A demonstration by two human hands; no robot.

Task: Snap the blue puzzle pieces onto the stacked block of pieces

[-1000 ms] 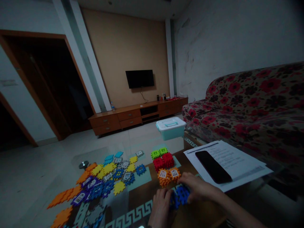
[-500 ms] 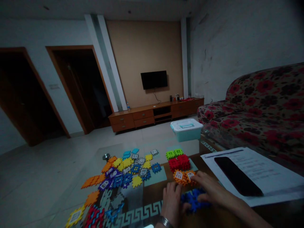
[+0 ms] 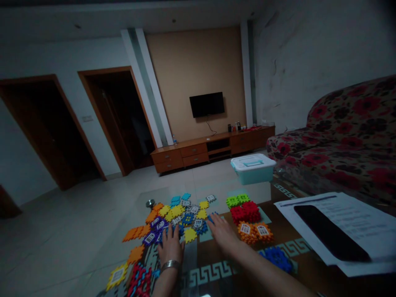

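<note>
tiles [image 3: 173,212]: matt foam-like plastic, toothed edges, mid frame
cubes [image 3: 246,211]: same matt plastic
tabletop [image 3: 216,264]: glossy, glass-like sheen over a wood-brown top
bracelet [image 3: 169,265]: shiny metal, lower middle
papers [image 3: 355,218]: matt paper, right
phone [image 3: 331,233]: smooth glossy black
sofa [image 3: 346,144]: flowered cloth
box [image 3: 253,168]: smooth plastic
floor [image 3: 62,231]: polished tile

No legible text, brand, number or sign is present. The paper sheets [image 3: 355,222] carry printed lines, too small and blurred to read. Several puzzle tiles [image 3: 185,214] and the orange blocks [image 3: 255,232] bear white window-shaped graphics, not characters. The phone [image 3: 331,239] screen is dark.
</note>
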